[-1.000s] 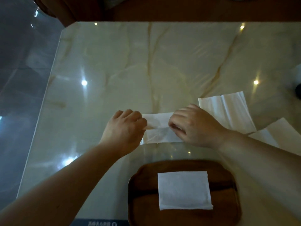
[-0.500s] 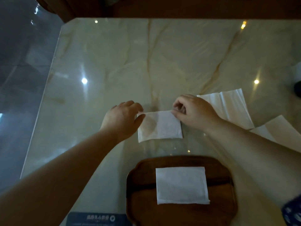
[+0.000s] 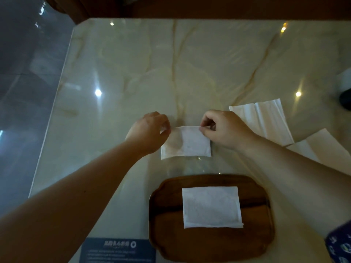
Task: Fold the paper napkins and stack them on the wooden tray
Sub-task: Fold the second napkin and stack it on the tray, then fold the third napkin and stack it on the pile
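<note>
A small folded white napkin (image 3: 187, 143) lies flat on the marble table, just beyond the wooden tray (image 3: 167, 224). My left hand (image 3: 150, 131) pinches its far left corner. My right hand (image 3: 226, 128) pinches its far right corner between thumb and fingers. One folded napkin (image 3: 211, 206) rests in the middle of the tray. Two unfolded napkins lie at the right: one (image 3: 266, 120) behind my right wrist, another (image 3: 321, 147) partly hidden by my right forearm.
The marble table (image 3: 171, 63) ends at its left edge, with dark floor beyond. A dark blue card (image 3: 117, 249) lies at the near edge, left of the tray. A dark round object (image 3: 345, 101) and something white sit at the far right edge.
The napkin went from a half-made fold under both hands to a flat small rectangle. Both hands shifted to its far corners.
</note>
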The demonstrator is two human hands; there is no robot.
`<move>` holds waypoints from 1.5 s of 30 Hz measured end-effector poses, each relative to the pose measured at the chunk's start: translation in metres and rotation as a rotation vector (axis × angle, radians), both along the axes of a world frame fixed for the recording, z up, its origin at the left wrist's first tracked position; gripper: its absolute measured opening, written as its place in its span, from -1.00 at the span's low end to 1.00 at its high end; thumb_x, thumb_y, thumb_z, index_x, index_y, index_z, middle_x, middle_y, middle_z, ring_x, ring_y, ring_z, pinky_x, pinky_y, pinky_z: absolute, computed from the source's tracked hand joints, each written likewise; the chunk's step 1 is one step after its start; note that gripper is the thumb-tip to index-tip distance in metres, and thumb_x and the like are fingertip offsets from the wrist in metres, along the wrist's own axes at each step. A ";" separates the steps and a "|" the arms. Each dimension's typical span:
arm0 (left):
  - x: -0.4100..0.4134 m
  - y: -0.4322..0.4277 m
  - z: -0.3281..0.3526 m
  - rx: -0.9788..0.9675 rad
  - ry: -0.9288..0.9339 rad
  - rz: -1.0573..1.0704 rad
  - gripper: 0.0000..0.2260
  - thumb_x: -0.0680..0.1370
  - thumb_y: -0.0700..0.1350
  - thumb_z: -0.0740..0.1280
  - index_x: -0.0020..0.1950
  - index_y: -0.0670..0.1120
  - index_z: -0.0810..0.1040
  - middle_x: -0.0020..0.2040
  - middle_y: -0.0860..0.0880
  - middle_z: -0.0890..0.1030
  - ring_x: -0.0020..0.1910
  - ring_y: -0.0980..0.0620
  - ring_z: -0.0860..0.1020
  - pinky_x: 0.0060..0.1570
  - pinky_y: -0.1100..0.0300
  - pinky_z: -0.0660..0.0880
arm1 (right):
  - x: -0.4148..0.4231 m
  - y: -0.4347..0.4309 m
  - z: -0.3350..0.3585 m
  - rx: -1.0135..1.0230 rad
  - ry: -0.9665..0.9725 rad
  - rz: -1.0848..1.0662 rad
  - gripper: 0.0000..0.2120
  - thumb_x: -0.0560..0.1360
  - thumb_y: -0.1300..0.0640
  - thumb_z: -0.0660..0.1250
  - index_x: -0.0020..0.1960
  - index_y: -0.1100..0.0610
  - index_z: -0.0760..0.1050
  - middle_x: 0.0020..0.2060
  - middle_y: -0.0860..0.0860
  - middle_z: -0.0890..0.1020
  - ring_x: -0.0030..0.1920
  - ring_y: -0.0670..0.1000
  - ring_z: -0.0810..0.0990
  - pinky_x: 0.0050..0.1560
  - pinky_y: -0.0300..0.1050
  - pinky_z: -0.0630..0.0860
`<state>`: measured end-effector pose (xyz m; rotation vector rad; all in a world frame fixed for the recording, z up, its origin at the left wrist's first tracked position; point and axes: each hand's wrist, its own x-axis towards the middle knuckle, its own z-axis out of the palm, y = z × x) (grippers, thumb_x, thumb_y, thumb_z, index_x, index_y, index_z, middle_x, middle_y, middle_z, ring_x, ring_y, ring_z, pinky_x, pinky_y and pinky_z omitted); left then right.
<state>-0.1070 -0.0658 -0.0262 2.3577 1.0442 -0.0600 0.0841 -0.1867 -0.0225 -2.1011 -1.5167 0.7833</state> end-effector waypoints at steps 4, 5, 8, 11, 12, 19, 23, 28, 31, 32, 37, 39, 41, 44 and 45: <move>-0.008 -0.008 0.017 -0.270 -0.174 0.254 -0.87 0.47 -0.14 0.40 -0.23 0.06 0.52 -0.24 0.10 0.60 -0.21 0.01 0.63 -0.14 0.05 0.60 | -0.006 -0.023 0.018 0.046 0.195 -0.136 -0.94 0.45 0.14 0.41 -0.18 0.06 0.53 -0.29 -0.09 0.61 -0.30 -0.13 0.55 -0.25 -0.30 0.48; -0.011 -0.012 0.022 -0.331 -0.206 0.283 -0.86 0.47 -0.16 0.41 -0.24 0.04 0.53 -0.25 0.09 0.62 -0.26 0.00 0.65 -0.16 0.01 0.63 | -0.008 -0.029 0.021 0.057 0.227 -0.163 -0.94 0.45 0.15 0.41 -0.17 0.06 0.53 -0.29 -0.08 0.62 -0.28 -0.11 0.58 -0.22 -0.27 0.51; -0.018 -0.030 0.037 -0.474 -0.299 0.344 -0.92 0.47 -0.23 0.41 -0.18 -0.09 0.56 -0.25 0.01 0.65 -0.34 -0.04 0.66 -0.27 -0.04 0.66 | -0.013 -0.049 0.030 0.101 0.312 -0.268 -0.91 0.44 0.16 0.43 -0.17 0.03 0.53 -0.28 -0.05 0.64 -0.25 -0.01 0.64 -0.18 -0.15 0.56; -0.024 -0.052 0.049 -0.546 -0.313 0.338 -0.94 0.49 -0.26 0.40 -0.13 -0.15 0.54 -0.24 -0.04 0.64 -0.40 -0.04 0.65 -0.40 0.07 0.65 | -0.022 -0.073 0.034 0.157 0.386 -0.343 -0.88 0.43 0.20 0.43 -0.13 0.01 0.52 -0.22 -0.02 0.64 -0.22 0.07 0.65 -0.14 -0.12 0.55; -0.026 -0.061 0.052 -0.566 -0.304 0.332 -0.94 0.49 -0.26 0.40 -0.11 -0.16 0.53 -0.24 -0.04 0.64 -0.41 -0.05 0.65 -0.43 0.08 0.64 | -0.025 -0.083 0.035 0.165 0.400 -0.358 -0.87 0.44 0.21 0.43 -0.11 0.02 0.52 -0.20 0.00 0.64 -0.21 0.10 0.65 -0.14 -0.09 0.56; -0.041 -0.107 0.043 -0.594 -0.170 0.255 -0.92 0.50 -0.18 0.40 -0.12 -0.05 0.52 -0.14 0.01 0.63 -0.42 -0.01 0.65 -0.41 0.05 0.65 | -0.048 -0.139 0.021 0.100 0.442 -0.430 -0.86 0.45 0.24 0.41 -0.10 0.03 0.52 -0.22 -0.05 0.63 -0.22 0.00 0.66 -0.16 -0.18 0.53; -0.043 -0.122 0.030 -0.612 -0.105 0.207 -0.95 0.51 -0.15 0.38 -0.09 -0.05 0.52 -0.18 -0.01 0.64 -0.41 0.04 0.65 -0.44 0.12 0.63 | -0.056 -0.158 0.009 0.064 0.422 -0.445 -0.84 0.47 0.25 0.39 -0.11 0.00 0.51 -0.19 -0.05 0.64 -0.19 -0.10 0.65 -0.18 -0.33 0.48; -0.043 -0.128 0.015 -0.547 -0.057 0.143 -0.96 0.52 -0.12 0.36 -0.09 -0.01 0.51 -0.23 -0.01 0.65 -0.44 0.12 0.63 -0.49 0.24 0.58 | -0.063 -0.168 0.002 0.014 0.261 -0.408 -0.90 0.48 0.19 0.38 -0.04 0.04 0.52 -0.24 -0.08 0.60 -0.35 -0.05 0.56 -0.27 -0.28 0.48; -0.044 -0.127 0.010 -0.448 0.006 0.111 -0.93 0.51 -0.09 0.36 -0.13 0.04 0.49 -0.24 0.03 0.61 -0.46 0.14 0.60 -0.49 0.28 0.54 | -0.062 -0.167 0.005 0.000 0.151 -0.308 -0.88 0.48 0.16 0.37 -0.01 0.02 0.51 -0.27 -0.12 0.56 -0.38 -0.09 0.51 -0.36 -0.37 0.40; -0.045 -0.126 0.010 -0.382 0.034 0.087 -0.93 0.50 -0.07 0.37 -0.12 0.06 0.49 -0.22 0.06 0.59 -0.42 0.13 0.59 -0.44 0.23 0.57 | -0.061 -0.166 0.006 -0.006 0.102 -0.271 -0.87 0.48 0.14 0.37 0.01 0.02 0.50 -0.27 -0.13 0.55 -0.37 -0.09 0.51 -0.36 -0.36 0.39; -0.044 -0.117 0.015 -0.107 0.089 -0.001 -0.88 0.48 0.09 0.35 -0.07 0.10 0.45 -0.26 0.19 0.46 -0.28 0.15 0.51 -0.27 0.13 0.58 | -0.046 -0.160 0.014 0.001 -0.057 -0.248 -0.81 0.45 0.04 0.38 0.05 0.01 0.48 -0.10 -0.08 0.51 -0.33 -0.13 0.52 -0.33 -0.28 0.39; -0.038 -0.111 0.018 -0.066 0.104 -0.020 -0.85 0.49 0.12 0.33 -0.03 0.09 0.47 -0.20 0.17 0.50 -0.26 0.11 0.53 -0.25 0.12 0.59 | -0.038 -0.158 0.020 -0.014 -0.100 -0.272 -0.80 0.46 0.01 0.37 0.06 0.00 0.47 -0.09 -0.09 0.52 -0.31 -0.14 0.52 -0.33 -0.26 0.37; -0.029 -0.106 0.021 -0.053 0.102 -0.059 -0.84 0.49 0.12 0.32 -0.02 0.10 0.47 -0.14 0.14 0.57 -0.26 0.13 0.53 -0.25 0.11 0.59 | -0.028 -0.158 0.028 -0.034 -0.145 -0.291 -0.80 0.47 -0.01 0.36 0.05 -0.01 0.45 -0.10 -0.10 0.53 -0.27 -0.16 0.50 -0.33 -0.26 0.34; -0.009 -0.099 0.028 -0.040 0.080 -0.105 -0.87 0.50 0.10 0.32 -0.03 0.10 0.47 -0.11 0.12 0.60 -0.28 0.15 0.51 -0.30 0.17 0.51 | -0.008 -0.155 0.035 -0.040 -0.183 -0.307 -0.83 0.46 -0.02 0.36 0.00 -0.01 0.45 -0.11 -0.08 0.55 -0.24 -0.11 0.50 -0.29 -0.17 0.39; -0.001 -0.097 0.030 -0.031 0.074 -0.114 -0.87 0.50 0.10 0.32 -0.03 0.09 0.47 -0.11 0.12 0.60 -0.28 0.15 0.51 -0.32 0.18 0.48 | 0.002 -0.153 0.036 -0.047 -0.180 -0.322 -0.83 0.45 -0.02 0.36 -0.01 -0.01 0.46 -0.12 -0.07 0.56 -0.23 -0.08 0.51 -0.28 -0.13 0.41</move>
